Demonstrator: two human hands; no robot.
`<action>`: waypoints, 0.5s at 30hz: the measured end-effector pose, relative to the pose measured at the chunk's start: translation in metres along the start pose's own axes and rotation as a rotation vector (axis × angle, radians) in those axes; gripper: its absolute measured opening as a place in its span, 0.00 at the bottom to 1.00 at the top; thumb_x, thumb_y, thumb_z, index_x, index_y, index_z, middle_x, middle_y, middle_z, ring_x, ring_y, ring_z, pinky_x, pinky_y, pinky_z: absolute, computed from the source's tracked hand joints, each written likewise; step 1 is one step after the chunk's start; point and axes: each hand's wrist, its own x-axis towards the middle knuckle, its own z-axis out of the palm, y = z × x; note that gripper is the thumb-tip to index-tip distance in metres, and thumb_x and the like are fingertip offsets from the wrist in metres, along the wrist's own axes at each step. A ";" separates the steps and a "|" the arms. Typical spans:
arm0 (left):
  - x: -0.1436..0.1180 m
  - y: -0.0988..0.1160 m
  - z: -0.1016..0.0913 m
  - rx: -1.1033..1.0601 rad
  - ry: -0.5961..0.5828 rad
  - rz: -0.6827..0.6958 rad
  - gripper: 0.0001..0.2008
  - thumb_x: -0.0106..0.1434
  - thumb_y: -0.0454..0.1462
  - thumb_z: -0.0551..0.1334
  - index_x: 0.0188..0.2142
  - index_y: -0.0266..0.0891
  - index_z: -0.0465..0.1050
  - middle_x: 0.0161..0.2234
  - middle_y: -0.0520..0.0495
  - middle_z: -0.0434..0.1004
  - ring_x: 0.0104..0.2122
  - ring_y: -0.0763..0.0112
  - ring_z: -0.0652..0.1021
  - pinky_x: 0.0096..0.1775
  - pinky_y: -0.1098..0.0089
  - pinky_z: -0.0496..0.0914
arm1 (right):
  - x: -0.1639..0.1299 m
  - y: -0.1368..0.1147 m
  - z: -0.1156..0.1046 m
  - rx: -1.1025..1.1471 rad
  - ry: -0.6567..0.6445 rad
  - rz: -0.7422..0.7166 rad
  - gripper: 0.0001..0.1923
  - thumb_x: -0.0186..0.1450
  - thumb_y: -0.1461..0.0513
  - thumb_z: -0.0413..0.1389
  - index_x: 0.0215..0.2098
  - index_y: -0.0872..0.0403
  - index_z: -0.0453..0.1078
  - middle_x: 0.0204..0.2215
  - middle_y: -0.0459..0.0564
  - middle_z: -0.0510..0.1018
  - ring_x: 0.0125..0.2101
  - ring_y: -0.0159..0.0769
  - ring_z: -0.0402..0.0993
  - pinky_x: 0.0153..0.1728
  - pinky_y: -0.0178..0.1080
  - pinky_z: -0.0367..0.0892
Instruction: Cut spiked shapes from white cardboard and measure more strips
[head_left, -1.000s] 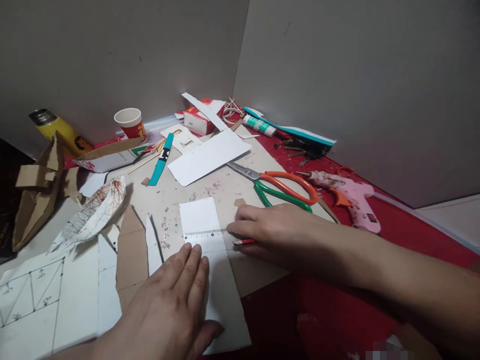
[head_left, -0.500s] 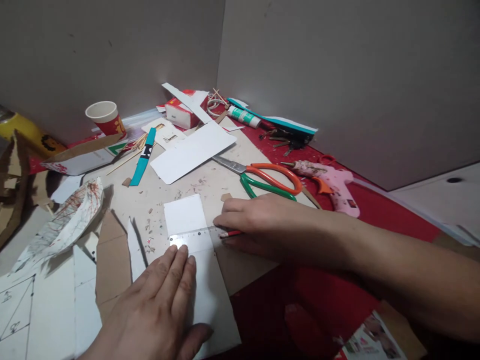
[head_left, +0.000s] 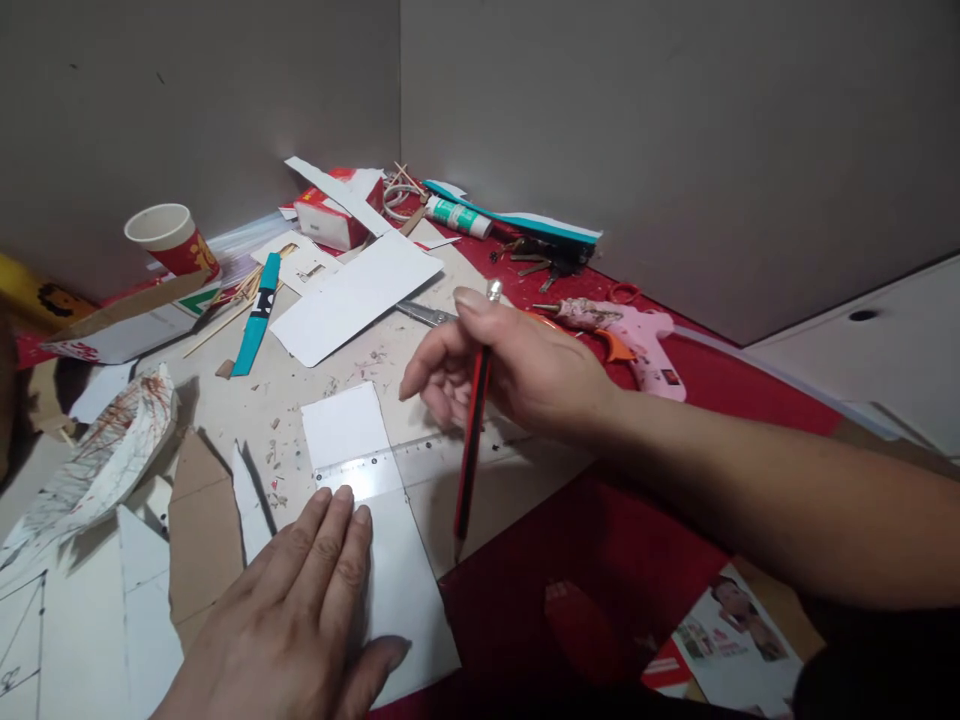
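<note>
My left hand (head_left: 300, 590) lies flat, fingers stretched, on a white card strip (head_left: 409, 580), its fingertips at the lower edge of a clear ruler (head_left: 427, 452). The ruler crosses the card and runs on to the right, passing under my right hand (head_left: 517, 365). That hand is raised above the ruler, palm partly turned up. Between its thumb and fingers sits a red and black pencil (head_left: 471, 455), tip pointing down. Behind the right hand is a pair of scissors (head_left: 426, 314), with only part of a blade and a bit of the handle showing.
Around lie a pink glue gun (head_left: 637, 340), keys (head_left: 544, 262), a glue stick (head_left: 459, 216) and a white card piece (head_left: 360, 298). A paper cup (head_left: 171, 240) stands back left. Cardboard scraps (head_left: 206, 520) and a curled paper piece (head_left: 112, 470) lie left. Grey walls (head_left: 600, 120) enclose the back.
My right hand has lifted from the ruler and rolled over, bringing the pencil into view with its tip down. My left hand keeps its place on the card. The view has shifted slightly right.
</note>
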 end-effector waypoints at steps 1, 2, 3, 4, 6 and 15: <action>0.000 0.000 0.000 0.000 0.004 0.008 0.32 0.64 0.53 0.56 0.53 0.26 0.72 0.54 0.30 0.74 0.51 0.49 0.77 0.43 0.60 0.77 | 0.000 0.000 -0.001 0.017 0.000 0.017 0.35 0.69 0.40 0.37 0.31 0.56 0.75 0.17 0.46 0.72 0.15 0.29 0.64 0.19 0.33 0.63; 0.001 0.000 -0.001 0.002 0.006 0.017 0.32 0.64 0.53 0.56 0.52 0.25 0.72 0.53 0.29 0.75 0.50 0.49 0.77 0.43 0.60 0.77 | 0.001 0.001 -0.002 0.039 0.005 0.033 0.36 0.69 0.40 0.37 0.30 0.55 0.75 0.15 0.45 0.71 0.13 0.28 0.62 0.17 0.32 0.61; 0.001 0.001 -0.001 0.009 0.010 0.024 0.32 0.64 0.52 0.56 0.52 0.24 0.72 0.52 0.28 0.75 0.50 0.48 0.78 0.42 0.59 0.77 | 0.001 0.001 -0.003 0.067 0.010 0.043 0.36 0.69 0.40 0.37 0.30 0.55 0.75 0.13 0.44 0.70 0.12 0.27 0.61 0.15 0.31 0.60; 0.002 0.001 -0.002 0.016 0.009 0.030 0.32 0.63 0.52 0.57 0.52 0.23 0.72 0.51 0.28 0.76 0.49 0.48 0.78 0.41 0.59 0.78 | 0.002 0.002 -0.002 0.102 0.015 0.046 0.36 0.69 0.40 0.37 0.29 0.55 0.75 0.12 0.44 0.69 0.11 0.27 0.60 0.14 0.31 0.59; 0.003 0.003 -0.003 0.030 0.002 0.036 0.32 0.63 0.52 0.58 0.51 0.23 0.72 0.50 0.27 0.76 0.48 0.47 0.79 0.40 0.59 0.78 | 0.005 0.004 -0.001 0.189 0.022 0.036 0.34 0.68 0.39 0.41 0.31 0.56 0.75 0.13 0.45 0.72 0.12 0.27 0.64 0.13 0.30 0.59; -0.006 0.003 0.007 0.054 0.029 0.031 0.36 0.62 0.56 0.55 0.54 0.24 0.69 0.52 0.26 0.75 0.51 0.47 0.77 0.44 0.60 0.74 | 0.008 0.004 0.005 0.054 0.049 -0.134 0.22 0.68 0.47 0.50 0.40 0.57 0.72 0.22 0.48 0.79 0.21 0.31 0.75 0.23 0.33 0.70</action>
